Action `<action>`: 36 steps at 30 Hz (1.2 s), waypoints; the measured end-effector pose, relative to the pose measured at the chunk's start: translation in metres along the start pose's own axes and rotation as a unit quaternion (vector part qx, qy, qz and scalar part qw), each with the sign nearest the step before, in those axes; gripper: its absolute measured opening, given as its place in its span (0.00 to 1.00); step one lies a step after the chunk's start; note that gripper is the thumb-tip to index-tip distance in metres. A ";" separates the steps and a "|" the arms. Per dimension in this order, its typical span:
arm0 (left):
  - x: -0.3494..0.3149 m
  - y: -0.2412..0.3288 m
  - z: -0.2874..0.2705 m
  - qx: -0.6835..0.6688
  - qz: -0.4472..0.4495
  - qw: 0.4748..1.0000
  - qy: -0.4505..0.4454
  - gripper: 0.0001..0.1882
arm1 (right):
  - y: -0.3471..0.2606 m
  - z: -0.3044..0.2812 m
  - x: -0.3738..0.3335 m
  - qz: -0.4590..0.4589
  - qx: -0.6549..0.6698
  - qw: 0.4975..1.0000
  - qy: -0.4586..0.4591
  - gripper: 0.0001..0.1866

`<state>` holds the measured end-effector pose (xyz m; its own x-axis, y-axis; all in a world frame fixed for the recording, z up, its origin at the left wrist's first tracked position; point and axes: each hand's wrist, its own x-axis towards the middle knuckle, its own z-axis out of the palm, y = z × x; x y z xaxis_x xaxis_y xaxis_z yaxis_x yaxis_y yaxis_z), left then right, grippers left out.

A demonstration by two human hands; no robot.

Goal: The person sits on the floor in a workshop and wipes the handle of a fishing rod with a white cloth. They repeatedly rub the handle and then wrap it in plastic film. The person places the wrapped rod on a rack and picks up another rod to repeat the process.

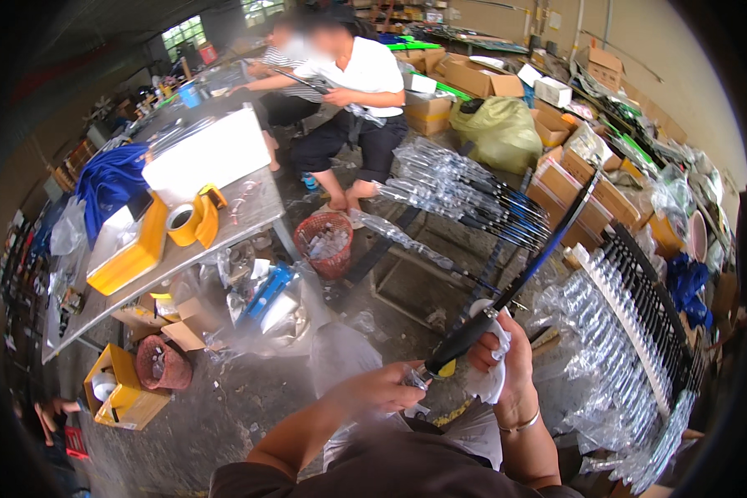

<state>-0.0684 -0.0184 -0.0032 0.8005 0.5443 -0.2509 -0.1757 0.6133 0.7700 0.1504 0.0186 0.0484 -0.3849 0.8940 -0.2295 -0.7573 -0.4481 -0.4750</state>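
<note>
A long fishing rod (pixel 466 339) with a thick black grip and a blue and black shaft slants up to the right in front of me. My left hand (pixel 388 387) is closed at its butt end, where a bit of clear plastic shows by the fingers. Higher on the grip, my right hand (pixel 510 357) is closed around the rod with a white cloth (pixel 490 378) bunched in the palm. A yellow spot shows on the grip between the hands.
Plastic-wrapped rods lie on a rack (pixel 614 332) at right and in a bundle (pixel 448 187) ahead. A table (pixel 249 212) at left bears a yellow box (pixel 129 257) and tape. A red basket (pixel 324 241) stands beyond. A person in white (pixel 378 75) sits working; cartons (pixel 473 79) crowd behind.
</note>
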 end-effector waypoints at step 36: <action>0.095 0.028 0.043 0.211 -0.005 0.948 -0.238 0.03 | -0.018 -0.063 -0.182 -0.428 0.029 0.845 0.318 0.11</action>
<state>0.0277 0.0261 0.0196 0.9865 0.1578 -0.0432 -0.0024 0.2780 0.9606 0.2675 -0.1359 0.0456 0.6653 0.7061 -0.2424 -0.6464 0.3824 -0.6602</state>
